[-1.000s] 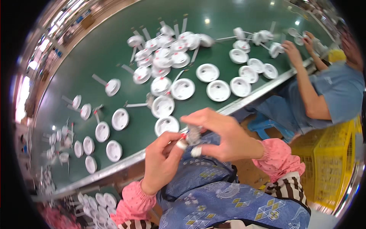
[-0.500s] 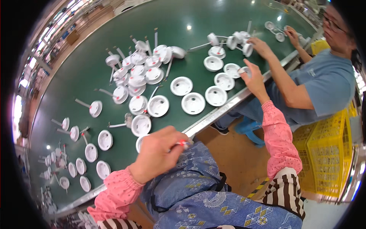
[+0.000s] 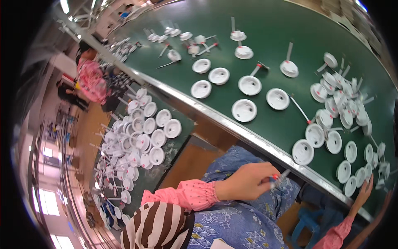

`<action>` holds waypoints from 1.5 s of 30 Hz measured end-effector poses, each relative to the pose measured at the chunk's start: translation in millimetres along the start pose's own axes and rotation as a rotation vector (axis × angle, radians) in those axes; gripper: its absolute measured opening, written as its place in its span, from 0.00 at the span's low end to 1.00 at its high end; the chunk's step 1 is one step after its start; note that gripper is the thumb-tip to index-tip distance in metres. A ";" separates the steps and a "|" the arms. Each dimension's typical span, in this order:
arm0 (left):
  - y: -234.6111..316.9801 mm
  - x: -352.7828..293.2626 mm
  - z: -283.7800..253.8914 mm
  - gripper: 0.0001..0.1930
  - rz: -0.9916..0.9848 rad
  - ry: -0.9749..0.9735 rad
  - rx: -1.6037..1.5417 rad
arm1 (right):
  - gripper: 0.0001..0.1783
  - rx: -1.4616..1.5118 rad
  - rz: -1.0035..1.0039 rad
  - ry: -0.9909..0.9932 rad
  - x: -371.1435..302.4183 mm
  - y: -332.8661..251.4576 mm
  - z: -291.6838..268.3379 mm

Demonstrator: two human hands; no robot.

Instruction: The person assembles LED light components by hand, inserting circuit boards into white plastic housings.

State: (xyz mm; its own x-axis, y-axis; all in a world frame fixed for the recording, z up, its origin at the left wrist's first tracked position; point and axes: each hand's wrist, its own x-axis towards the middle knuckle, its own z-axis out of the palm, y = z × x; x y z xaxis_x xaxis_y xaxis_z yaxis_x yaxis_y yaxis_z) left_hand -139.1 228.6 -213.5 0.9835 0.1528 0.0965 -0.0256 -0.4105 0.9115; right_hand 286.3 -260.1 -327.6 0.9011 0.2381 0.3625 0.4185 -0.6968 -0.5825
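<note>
Near the table's front edge, over my lap, my left hand (image 3: 252,181) is closed in a pinch. A short thin piece with a red part (image 3: 274,177) and a whitish end sticks out of its fingertips; its kind does not show clearly. At the far lower right, my right hand (image 3: 363,193) reaches over the table edge with its fingers stretched out. Its fingertips are beside a white round cup (image 3: 368,171) with holes in its base. Another white cup (image 3: 350,186) lies just left of that hand. Whether it touches one cannot be made out.
On the green table (image 3: 178,81), a heap of white cups with cables (image 3: 340,97) lies at the right, with others scattered about. A lower surface at the left carries a large pile of cups (image 3: 134,137). A metal rim (image 3: 232,122) edges the table. A blue stool (image 3: 306,226) stands below.
The view has swung left, bringing the side pile of cups into sight and taking the co-worker's body out. My left hand still pinches the red-marked piece; my right hand remains by the cups.
</note>
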 end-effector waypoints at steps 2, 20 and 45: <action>-9.7 -22.9 -15.2 0.16 -0.097 0.279 0.007 | 0.28 0.102 0.047 0.021 4.0 -14.5 8.0; -45.7 -66.6 -49.6 0.09 -0.406 0.446 -0.295 | 0.26 -0.024 -0.023 0.150 -8.5 -184.9 99.7; -33.6 6.7 -2.7 0.11 -0.308 0.136 -0.513 | 0.29 0.304 0.000 0.062 -45.0 -391.2 225.6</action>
State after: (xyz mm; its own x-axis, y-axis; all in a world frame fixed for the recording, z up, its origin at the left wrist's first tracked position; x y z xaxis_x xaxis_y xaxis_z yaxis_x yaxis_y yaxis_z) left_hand -132.2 245.8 -242.4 0.9287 0.3229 -0.1826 0.1401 0.1504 0.9786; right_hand 107.7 154.4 -280.2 0.8963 0.1902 0.4007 0.4419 -0.4606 -0.7698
